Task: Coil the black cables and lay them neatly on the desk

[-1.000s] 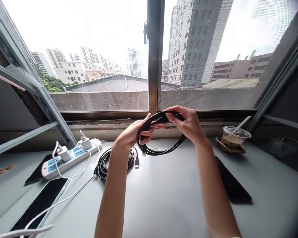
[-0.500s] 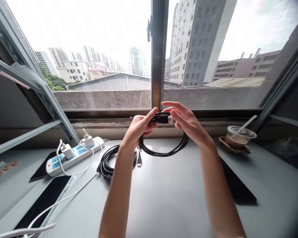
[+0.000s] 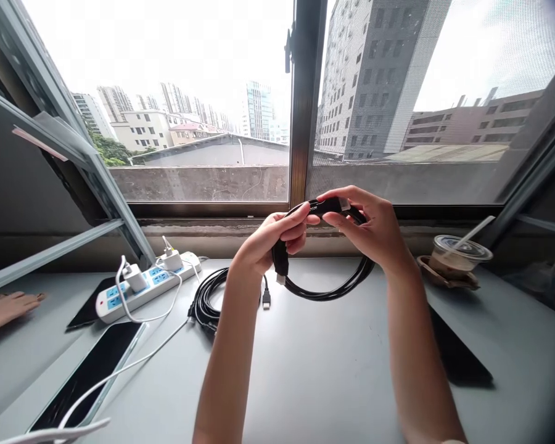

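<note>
While you hold the ring of thin black plastic-coated cable (image 3: pixel 324 298) above the smooth pale grey counter (image 3: pixel 333 364), its silver-tipped black rectangular plug (image 3: pixel 330 206) lies between your two hands, long axis running crosswise, metal end to the right. Your right hand (image 3: pixel 372 228) is the nearer to that end: index finger along the plug's top edge, thumb below, in a narrow pinch. Your left hand (image 3: pixel 268 240) is closed on the ring's upper left, thumb uppermost; a second silver-tipped black plug (image 3: pixel 280 259) hangs beneath it, tip down. Both forearms reach forward, hands turned inward, facing each other
</note>
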{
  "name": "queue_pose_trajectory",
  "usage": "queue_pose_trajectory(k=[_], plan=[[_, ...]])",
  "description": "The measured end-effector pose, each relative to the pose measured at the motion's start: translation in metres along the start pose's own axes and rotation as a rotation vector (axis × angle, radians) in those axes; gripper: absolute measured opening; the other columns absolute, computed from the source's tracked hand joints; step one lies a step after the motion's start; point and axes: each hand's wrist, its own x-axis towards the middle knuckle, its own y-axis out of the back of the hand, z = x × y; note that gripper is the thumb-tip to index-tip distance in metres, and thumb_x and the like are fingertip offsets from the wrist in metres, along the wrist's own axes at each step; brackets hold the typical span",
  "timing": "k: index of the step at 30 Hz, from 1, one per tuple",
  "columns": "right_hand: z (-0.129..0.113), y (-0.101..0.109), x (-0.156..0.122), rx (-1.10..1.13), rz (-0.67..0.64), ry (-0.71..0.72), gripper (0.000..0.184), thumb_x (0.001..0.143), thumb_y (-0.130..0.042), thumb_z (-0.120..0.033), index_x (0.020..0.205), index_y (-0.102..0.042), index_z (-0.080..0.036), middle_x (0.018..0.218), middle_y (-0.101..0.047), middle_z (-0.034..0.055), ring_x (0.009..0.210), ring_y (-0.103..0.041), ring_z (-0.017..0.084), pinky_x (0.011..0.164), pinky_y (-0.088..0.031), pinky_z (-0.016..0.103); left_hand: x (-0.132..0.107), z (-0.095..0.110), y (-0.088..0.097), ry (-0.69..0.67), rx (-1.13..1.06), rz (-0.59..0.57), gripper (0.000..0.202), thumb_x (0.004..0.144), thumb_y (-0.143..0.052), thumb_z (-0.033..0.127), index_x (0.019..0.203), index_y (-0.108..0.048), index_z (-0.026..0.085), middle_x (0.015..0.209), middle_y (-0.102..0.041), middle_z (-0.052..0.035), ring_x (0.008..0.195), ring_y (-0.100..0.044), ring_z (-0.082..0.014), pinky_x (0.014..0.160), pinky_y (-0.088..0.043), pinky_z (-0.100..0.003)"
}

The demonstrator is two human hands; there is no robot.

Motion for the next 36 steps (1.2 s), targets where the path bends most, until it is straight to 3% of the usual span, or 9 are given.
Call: queue_pose_trajectory(k=[3, 6, 8, 10, 14, 19, 25, 30, 36], plan=[[-0.002, 0.001, 0.0, -0.045, 0.024, -0.029, 0.024, 0.079, -0.061, -0.04, 0.093, -0.065, -0.022, 0.085, -0.064, 0.0013, 0.065, -0.054, 0.011, 0.049, -0.036, 0.022, -0.001, 0.0, 0.0, -0.001, 0.043, 0.022, 0.028, 0.083, -0.056, 0.038, 0.071, -0.058, 0.013, 0.043, -0.022, 0.0089, 0.041, -0.037, -0.0052, 0.044, -0.032, -0.016], [0.003, 0.0, 0.002, -0.061, 0.078, -0.049, 0.024, 0.08, -0.059, -0.042, 0.092, -0.064, -0.022, 0.081, -0.063, 0.0014, 0.06, -0.051, 0.011, 0.049, -0.035, 0.024, -0.004, 0.0, 0.004, 0.052, 0.251, 0.074, 0.031, 0.08, -0.058, 0.044, 0.075, -0.058, 0.014, 0.047, -0.043, 0.005, 0.054, -0.055, -0.0103, 0.06, -0.044, -0.021], [0.013, -0.004, 0.004, -0.051, 0.168, -0.068, 0.023, 0.081, -0.058, -0.042, 0.093, -0.063, -0.022, 0.082, -0.063, 0.0028, 0.065, -0.053, 0.013, 0.055, -0.04, 0.026, -0.006, -0.001, 0.01, 0.128, 0.416, 0.125, 0.037, 0.079, -0.056, 0.052, 0.075, -0.057, 0.015, 0.059, -0.061, -0.0017, 0.069, -0.062, -0.0145, 0.069, -0.046, -0.023], [0.027, -0.01, 0.005, -0.042, 0.254, -0.086, 0.022, 0.081, -0.059, -0.04, 0.093, -0.061, -0.022, 0.087, -0.064, 0.005, 0.076, -0.056, 0.017, 0.065, -0.044, 0.028, -0.005, -0.003, 0.015, 0.227, 0.523, 0.177, 0.043, 0.079, -0.051, 0.058, 0.077, -0.054, 0.015, 0.069, -0.068, -0.0066, 0.076, -0.064, -0.0175, 0.069, -0.047, -0.023], [0.056, -0.025, 0.004, -0.068, 0.244, -0.178, 0.022, 0.08, -0.06, -0.039, 0.091, -0.06, -0.019, 0.092, -0.065, 0.0061, 0.088, -0.057, 0.018, 0.073, -0.045, 0.029, 0.005, -0.011, 0.017, 0.374, 0.582, 0.301, 0.036, 0.083, -0.048, 0.052, 0.085, -0.045, 0.016, 0.064, -0.067, -0.006, 0.057, -0.065, -0.0192, 0.056, -0.05, -0.026], [0.067, -0.031, 0.002, -0.099, 0.142, -0.212, 0.019, 0.081, -0.06, -0.035, 0.09, -0.061, -0.019, 0.092, -0.065, 0.0051, 0.084, -0.057, 0.016, 0.073, -0.044, 0.027, 0.015, -0.018, 0.016, 0.407, 0.619, 0.394, 0.02, 0.088, -0.046, 0.038, 0.09, -0.038, 0.019, 0.063, -0.062, 0.0017, 0.043, -0.061, -0.016, 0.045, -0.048, -0.024], [0.058, -0.026, 0.005, -0.165, 0.105, -0.23, 0.02, 0.08, -0.061, -0.03, 0.098, -0.06, -0.021, 0.096, -0.061, 0.0041, 0.072, -0.055, 0.013, 0.068, -0.045, 0.024, 0.013, -0.014, 0.023, 0.298, 0.628, 0.325, 0.036, 0.077, -0.056, 0.051, 0.086, -0.045, 0.018, 0.071, -0.06, 0.0017, 0.051, -0.064, -0.0182, 0.05, -0.049, -0.026], [0.04, -0.015, 0.004, -0.182, 0.099, -0.182, 0.024, 0.083, -0.057, -0.04, 0.097, -0.061, -0.022, 0.095, -0.06, 0.0026, 0.062, -0.049, 0.01, 0.066, -0.042, 0.024, 0.01, -0.01, 0.019, 0.225, 0.648, 0.311, 0.037, 0.077, -0.055, 0.053, 0.082, -0.051, 0.017, 0.075, -0.06, 0.0013, 0.057, -0.064, -0.0156, 0.056, -0.046, -0.024], [0.031, 0.0, 0.003, -0.163, 0.12, -0.065, 0.023, 0.079, -0.062, -0.042, 0.087, -0.065, -0.021, 0.095, -0.059, 0.0031, 0.077, -0.054, 0.014, 0.064, -0.041, 0.024, 0.015, -0.013, 0.005, 0.197, 0.671, 0.367, 0.038, 0.077, -0.054, 0.053, 0.075, -0.051, 0.016, 0.066, -0.06, -0.0007, 0.062, -0.062, -0.014, 0.058, -0.042, -0.021]])
